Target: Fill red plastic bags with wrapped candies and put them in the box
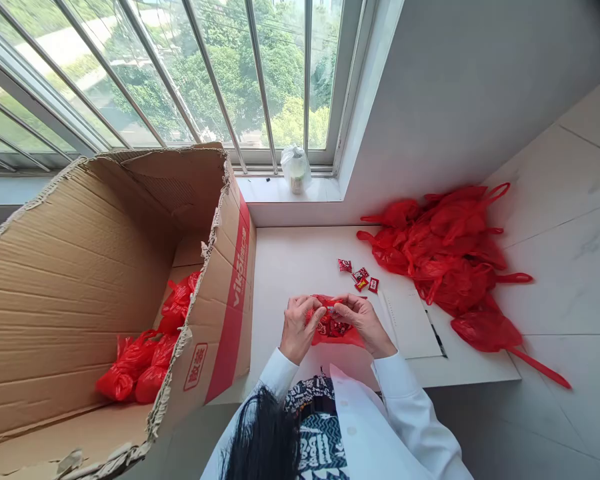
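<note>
In front of my body a red plastic bag (347,339) lies spread on the white tabletop, with several small wrapped candies (325,327) on it. Above them, a small red wrapped candy (331,307) is pinched between both hands. My left hand (300,327) is closed, thumb and fingers at the candy's left side. My right hand (367,325) is closed too, thumb and forefinger at its right side. The fingers partly hide the candy and the bag's far edge. Just beyond the bag, several loose red candies (360,274) lie on the table.
A large open cardboard box (230,293) stands to the left, with filled red bags (135,367) inside. Many tied red bags (445,247) are heaped at the right against the wall. Papers (413,323) lie beside my right hand. A plastic-wrapped container (296,170) sits on the windowsill.
</note>
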`<act>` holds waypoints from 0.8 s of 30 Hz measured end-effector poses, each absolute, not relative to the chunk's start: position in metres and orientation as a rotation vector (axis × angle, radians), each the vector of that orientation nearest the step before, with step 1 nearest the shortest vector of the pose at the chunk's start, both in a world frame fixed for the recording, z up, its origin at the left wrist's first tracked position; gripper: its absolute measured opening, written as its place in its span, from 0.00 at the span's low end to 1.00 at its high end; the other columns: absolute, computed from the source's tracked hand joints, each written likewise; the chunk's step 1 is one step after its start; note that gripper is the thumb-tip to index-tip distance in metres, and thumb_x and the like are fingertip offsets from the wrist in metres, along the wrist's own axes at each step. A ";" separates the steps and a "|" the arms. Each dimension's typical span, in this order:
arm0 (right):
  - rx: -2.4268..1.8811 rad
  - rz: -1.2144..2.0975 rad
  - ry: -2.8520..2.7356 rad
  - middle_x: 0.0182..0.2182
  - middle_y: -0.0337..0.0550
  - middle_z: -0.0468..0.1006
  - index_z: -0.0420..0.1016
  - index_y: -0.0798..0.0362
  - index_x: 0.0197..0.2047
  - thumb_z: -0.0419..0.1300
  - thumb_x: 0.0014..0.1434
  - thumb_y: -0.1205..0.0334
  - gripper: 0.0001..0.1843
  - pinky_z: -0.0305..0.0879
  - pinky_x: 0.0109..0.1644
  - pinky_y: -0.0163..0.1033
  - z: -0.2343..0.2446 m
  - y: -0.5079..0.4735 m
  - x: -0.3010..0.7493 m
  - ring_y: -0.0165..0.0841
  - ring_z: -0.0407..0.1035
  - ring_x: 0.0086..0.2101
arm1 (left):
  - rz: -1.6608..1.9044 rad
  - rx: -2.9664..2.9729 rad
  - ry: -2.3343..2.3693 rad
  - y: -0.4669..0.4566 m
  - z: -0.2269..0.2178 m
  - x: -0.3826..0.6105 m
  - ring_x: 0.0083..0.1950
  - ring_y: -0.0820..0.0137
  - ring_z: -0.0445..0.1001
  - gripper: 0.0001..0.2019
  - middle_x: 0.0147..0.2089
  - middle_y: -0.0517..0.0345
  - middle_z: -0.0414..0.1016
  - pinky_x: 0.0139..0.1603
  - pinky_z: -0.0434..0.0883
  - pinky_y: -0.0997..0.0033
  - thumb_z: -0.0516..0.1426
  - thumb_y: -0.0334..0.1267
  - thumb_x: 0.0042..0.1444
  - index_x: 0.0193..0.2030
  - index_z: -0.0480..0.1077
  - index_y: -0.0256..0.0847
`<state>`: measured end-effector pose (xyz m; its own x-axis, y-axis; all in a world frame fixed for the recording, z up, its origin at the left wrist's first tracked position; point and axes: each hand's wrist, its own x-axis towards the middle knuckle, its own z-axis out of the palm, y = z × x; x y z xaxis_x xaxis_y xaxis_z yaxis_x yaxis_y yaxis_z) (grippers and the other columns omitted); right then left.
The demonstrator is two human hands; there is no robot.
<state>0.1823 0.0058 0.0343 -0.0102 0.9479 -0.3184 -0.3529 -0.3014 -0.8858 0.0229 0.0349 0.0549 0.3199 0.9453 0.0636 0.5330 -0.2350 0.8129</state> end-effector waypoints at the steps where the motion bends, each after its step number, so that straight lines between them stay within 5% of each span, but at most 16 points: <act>1: -1.181 1.530 -0.727 0.31 0.38 0.78 0.77 0.51 0.35 0.67 0.47 0.53 0.13 0.68 0.38 0.34 0.034 0.006 0.181 0.28 0.70 0.31 | 0.748 1.885 1.295 0.035 0.055 0.023 0.43 0.65 0.66 0.09 0.35 0.58 0.73 0.44 0.65 0.66 0.51 0.40 0.58 0.30 0.69 0.43; 15: -1.239 1.427 -0.967 0.28 0.37 0.75 0.75 0.53 0.35 0.64 0.50 0.53 0.13 0.63 0.32 0.33 0.044 0.002 0.182 0.27 0.67 0.28 | 0.596 1.691 1.093 0.042 0.057 0.019 0.30 0.73 0.68 0.12 0.28 0.64 0.71 0.35 0.65 0.74 0.55 0.47 0.55 0.36 0.70 0.40; 24: -1.304 1.372 -1.067 0.26 0.35 0.72 0.73 0.53 0.32 0.65 0.49 0.55 0.11 0.60 0.31 0.32 0.039 -0.007 0.181 0.27 0.64 0.28 | 0.511 1.982 1.130 0.034 0.049 0.016 0.38 0.68 0.70 0.10 0.35 0.60 0.74 0.41 0.67 0.69 0.55 0.46 0.56 0.37 0.70 0.42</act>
